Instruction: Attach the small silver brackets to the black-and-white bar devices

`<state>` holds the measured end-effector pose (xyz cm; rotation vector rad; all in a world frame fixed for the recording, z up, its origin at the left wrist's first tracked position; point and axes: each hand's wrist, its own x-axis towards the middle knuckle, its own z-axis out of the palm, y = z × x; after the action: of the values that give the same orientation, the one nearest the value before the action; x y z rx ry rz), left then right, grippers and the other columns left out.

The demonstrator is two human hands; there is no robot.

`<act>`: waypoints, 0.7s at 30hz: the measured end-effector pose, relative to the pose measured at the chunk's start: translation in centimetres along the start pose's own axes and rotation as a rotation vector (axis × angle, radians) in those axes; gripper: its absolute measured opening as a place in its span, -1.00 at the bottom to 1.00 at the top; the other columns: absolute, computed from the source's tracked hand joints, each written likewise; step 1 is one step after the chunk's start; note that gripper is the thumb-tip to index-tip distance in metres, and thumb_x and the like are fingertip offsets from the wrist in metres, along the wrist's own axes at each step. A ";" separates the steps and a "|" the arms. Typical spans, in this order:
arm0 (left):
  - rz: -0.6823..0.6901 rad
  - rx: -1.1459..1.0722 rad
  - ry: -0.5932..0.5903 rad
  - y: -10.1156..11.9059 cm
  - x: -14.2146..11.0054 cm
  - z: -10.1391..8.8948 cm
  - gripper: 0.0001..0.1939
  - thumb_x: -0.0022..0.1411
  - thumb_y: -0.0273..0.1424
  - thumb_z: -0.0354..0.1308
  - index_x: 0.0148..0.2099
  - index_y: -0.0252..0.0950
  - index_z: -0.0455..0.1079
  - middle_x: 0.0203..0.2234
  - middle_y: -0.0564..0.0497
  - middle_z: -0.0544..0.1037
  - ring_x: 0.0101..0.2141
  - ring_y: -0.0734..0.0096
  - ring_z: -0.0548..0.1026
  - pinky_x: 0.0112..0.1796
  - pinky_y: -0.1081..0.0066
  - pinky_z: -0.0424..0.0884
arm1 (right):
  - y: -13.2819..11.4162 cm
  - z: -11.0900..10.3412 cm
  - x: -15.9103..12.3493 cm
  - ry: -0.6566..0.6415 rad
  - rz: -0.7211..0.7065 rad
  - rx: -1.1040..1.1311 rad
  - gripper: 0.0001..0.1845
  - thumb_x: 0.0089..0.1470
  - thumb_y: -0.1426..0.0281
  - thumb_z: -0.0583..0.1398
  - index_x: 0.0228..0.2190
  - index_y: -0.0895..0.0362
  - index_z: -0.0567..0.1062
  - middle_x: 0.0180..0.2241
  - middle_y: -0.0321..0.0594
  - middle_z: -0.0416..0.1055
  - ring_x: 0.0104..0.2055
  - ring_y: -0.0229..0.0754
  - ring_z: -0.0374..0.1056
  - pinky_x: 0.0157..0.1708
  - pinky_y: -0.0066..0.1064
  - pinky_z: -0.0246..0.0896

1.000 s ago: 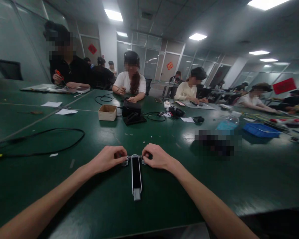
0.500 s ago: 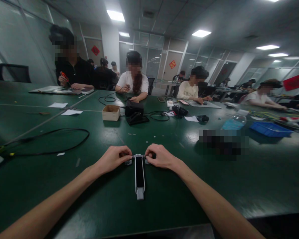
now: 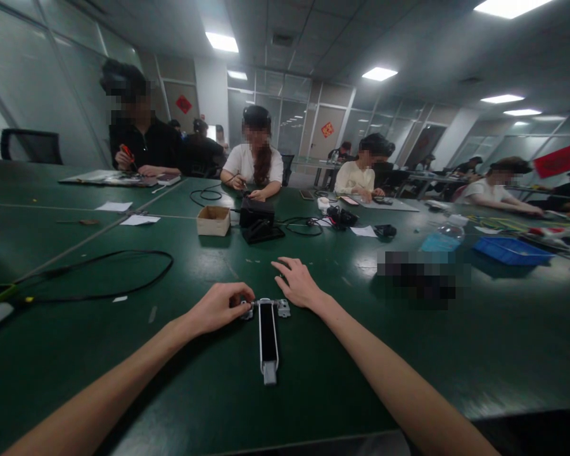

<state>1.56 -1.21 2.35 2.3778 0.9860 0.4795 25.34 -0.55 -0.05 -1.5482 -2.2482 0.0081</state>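
A long, narrow device (image 3: 268, 335) with a white rim, a black inset and a grey block at its near end lies on the green table in front of me. From its far end a small grey metal bracket (image 3: 284, 308) sticks out to the right, and a matching bracket (image 3: 247, 313) to the left is partly covered by my fingers. My left hand (image 3: 222, 307) pinches that left bracket between thumb and fingers. Just beyond the right bracket, my right hand (image 3: 298, 283) is open with spread fingers over the table, holding nothing.
Past my hands stand a small cardboard box (image 3: 213, 221) and a black device (image 3: 257, 218) with cables. A black cable (image 3: 137, 252) loops at left. To the right are a bottle of blue liquid (image 3: 444, 235) and a blue tray (image 3: 510, 251). Several people sit across the table.
My right hand has let go of the right bracket, moved slightly away from me and spread its fingers. My left hand keeps its pinch on the left bracket.
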 end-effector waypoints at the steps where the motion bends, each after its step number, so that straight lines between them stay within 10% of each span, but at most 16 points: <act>1: 0.005 0.004 0.003 -0.1 0.0 0.0 -0.81 0.16 -0.35 0.09 -0.20 -0.30 0.44 -0.53 0.10 0.48 -0.53 0.48 0.39 -0.45 0.51 0.27 | 0.1 0.2 0.2 -0.027 0.000 -0.001 -0.58 0.20 0.35 0.02 0.08 0.13 0.32 0.12 -0.05 0.22 0.13 -0.04 0.09 0.06 -0.11 0.07; 7: 0.049 0.013 0.027 -0.5 0.1 0.3 -0.81 0.16 -0.36 0.09 -0.20 -0.30 0.44 -0.52 0.09 0.48 -0.54 0.49 0.37 -0.47 0.52 0.26 | 0.2 0.3 0.5 -0.055 -0.010 0.014 -0.66 0.20 0.44 0.00 -0.07 0.19 0.46 -0.05 -0.06 0.38 0.01 -0.14 0.21 0.02 -0.26 0.11; 13: 0.059 0.020 0.038 -0.7 0.2 0.6 -0.82 0.15 -0.37 0.08 -0.21 -0.29 0.44 -0.53 0.10 0.46 -0.53 0.49 0.37 -0.47 0.52 0.25 | 0.0 0.4 0.6 -0.018 0.083 -0.063 -0.51 0.18 0.30 0.04 0.13 0.16 0.27 0.19 0.01 0.10 0.21 0.02 -0.02 0.10 -0.08 0.01; 21: 0.056 0.042 0.033 -0.6 0.1 0.4 -0.80 0.16 -0.35 0.07 -0.21 -0.30 0.44 -0.56 0.11 0.43 -0.55 0.50 0.34 -0.48 0.52 0.24 | 0.9 0.0 0.9 -0.097 0.084 -0.056 -0.63 0.21 0.43 -0.02 -0.03 0.27 0.43 -0.01 0.00 0.36 0.06 -0.12 0.20 0.05 -0.31 0.10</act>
<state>1.53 -0.91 1.73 2.4477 0.9553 0.5250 25.88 0.59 0.04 -1.7046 -2.2736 0.0457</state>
